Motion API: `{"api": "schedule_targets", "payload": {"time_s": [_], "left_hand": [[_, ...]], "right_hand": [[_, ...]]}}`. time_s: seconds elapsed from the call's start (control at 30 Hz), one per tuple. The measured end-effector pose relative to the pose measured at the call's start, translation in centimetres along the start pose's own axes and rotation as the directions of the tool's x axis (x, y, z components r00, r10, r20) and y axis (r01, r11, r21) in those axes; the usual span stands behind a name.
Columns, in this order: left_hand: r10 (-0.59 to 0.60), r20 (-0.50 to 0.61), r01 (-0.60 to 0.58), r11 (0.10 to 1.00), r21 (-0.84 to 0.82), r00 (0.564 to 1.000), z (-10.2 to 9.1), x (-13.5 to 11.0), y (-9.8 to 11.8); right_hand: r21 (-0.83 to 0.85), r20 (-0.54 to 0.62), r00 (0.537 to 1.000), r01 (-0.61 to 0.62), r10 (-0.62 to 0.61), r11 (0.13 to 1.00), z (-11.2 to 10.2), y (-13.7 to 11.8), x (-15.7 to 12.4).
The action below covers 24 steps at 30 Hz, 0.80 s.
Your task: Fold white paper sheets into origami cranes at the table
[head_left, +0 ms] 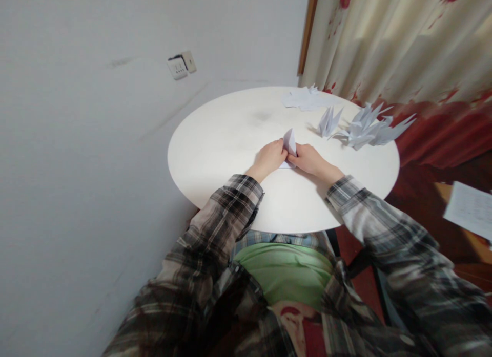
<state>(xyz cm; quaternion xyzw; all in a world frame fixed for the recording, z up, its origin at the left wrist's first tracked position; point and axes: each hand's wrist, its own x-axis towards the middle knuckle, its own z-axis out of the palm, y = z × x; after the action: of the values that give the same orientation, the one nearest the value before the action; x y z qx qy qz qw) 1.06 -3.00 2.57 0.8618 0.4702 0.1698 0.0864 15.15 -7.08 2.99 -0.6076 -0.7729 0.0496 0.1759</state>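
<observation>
A small piece of folded white paper (289,140) stands up between my two hands, near the middle of the round white table. My left hand (270,157) grips its left side with the fingers closed. From the other side my right hand (307,158) pinches the paper, thumb close to the left thumb. The paper's pointed tip shows above the fingers, and its lower edge lies at the tabletop. The fingers cover its middle folds.
Several folded paper cranes (367,126) cluster at the right of the table (215,142), with one paper crane (329,122) a little apart. Flat white sheets (305,98) lie at the far edge. A wall with a socket (178,67) is at left, a curtain (403,49) at right.
</observation>
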Motion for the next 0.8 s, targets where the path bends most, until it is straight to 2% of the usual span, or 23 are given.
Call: {"api": "schedule_targets", "payload": {"time_s": [0.8], "left_hand": [[-0.01, 0.007, 0.01, 1.0, -0.007, 1.0, 0.1, 0.0, 0.1]], "right_hand": [[0.005, -0.002, 1.0, 0.013, -0.013, 1.0, 0.37, 0.67, 0.11]]}}
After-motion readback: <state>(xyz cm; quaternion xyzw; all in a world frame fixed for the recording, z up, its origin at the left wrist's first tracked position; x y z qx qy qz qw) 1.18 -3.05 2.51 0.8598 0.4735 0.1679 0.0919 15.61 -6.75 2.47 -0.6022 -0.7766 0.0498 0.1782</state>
